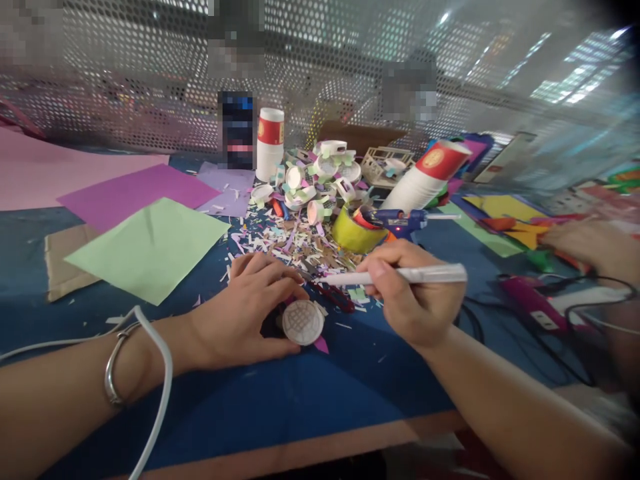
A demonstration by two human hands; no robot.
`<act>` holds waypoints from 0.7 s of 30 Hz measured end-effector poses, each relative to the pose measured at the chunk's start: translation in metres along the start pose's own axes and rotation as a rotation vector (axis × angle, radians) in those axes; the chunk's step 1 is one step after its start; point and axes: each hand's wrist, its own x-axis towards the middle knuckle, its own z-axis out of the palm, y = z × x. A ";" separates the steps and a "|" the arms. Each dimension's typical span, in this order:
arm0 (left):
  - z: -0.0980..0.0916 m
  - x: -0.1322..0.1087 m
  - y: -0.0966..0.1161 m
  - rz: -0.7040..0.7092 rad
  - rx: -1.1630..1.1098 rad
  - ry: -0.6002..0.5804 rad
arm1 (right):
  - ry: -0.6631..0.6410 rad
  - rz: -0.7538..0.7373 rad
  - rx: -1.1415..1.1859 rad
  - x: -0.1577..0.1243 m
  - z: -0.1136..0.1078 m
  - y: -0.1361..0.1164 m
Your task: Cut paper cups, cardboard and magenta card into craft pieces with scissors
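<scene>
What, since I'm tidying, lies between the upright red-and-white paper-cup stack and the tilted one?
In the head view: a heap of small, round, white paper pieces with coloured tabs, then a pale openwork frame.

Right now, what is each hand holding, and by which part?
Right hand: white pen, partway along its barrel. Left hand: round white piece, by its rim.

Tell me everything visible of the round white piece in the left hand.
The round white piece looks like paper, with a pale rim and crisscross lines across its face, turned toward the camera. The left hand holds it between thumb and fingers over the blue table; a purple scrap shows at its lower right.
</scene>
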 end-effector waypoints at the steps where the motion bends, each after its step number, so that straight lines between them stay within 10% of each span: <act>1: -0.001 0.000 0.001 0.004 0.000 0.023 | -0.004 0.003 -0.024 0.001 0.000 0.000; 11: -0.005 0.001 -0.003 -0.122 0.086 0.179 | -0.196 -0.058 -0.206 0.012 -0.001 0.008; 21: -0.004 0.000 -0.008 -0.159 0.182 0.278 | -0.707 -0.061 -0.476 0.017 -0.008 0.030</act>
